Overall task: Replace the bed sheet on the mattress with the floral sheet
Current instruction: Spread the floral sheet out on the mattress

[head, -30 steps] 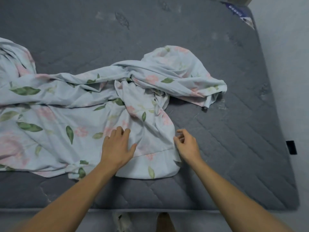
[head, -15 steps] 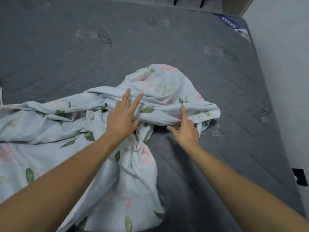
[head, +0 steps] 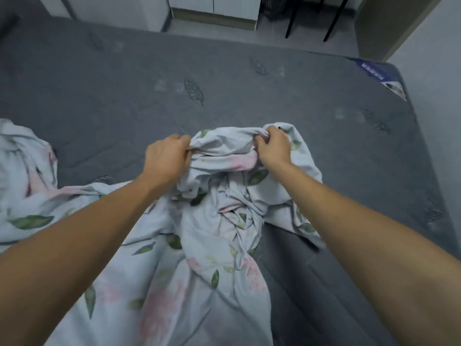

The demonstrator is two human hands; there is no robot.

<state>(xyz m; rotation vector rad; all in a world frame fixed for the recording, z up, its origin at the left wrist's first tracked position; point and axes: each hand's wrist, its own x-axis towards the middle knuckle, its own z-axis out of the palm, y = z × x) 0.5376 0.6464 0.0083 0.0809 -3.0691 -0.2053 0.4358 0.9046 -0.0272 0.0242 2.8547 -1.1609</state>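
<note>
The floral sheet (head: 214, 265), pale blue with pink flowers and green leaves, lies crumpled across the near half of the bare grey quilted mattress (head: 249, 91). My left hand (head: 167, 158) grips a bunched fold at the sheet's far edge. My right hand (head: 273, 147) grips the same far edge a little to the right. Between the two hands the edge is raised into a taut ridge. More of the sheet trails off to the left (head: 25, 176).
A blue and white label (head: 381, 76) sits at the mattress's far right corner. A pale wall (head: 439, 121) runs along the right side. Beyond the far edge stand white cabinets (head: 212, 8) and black chair legs (head: 311, 18) on the floor.
Both hands moved from the sheet's near hem to its far bunched edge. Their fingers lay flat on the folds half a second ago and now curl round the fabric, lifting it.
</note>
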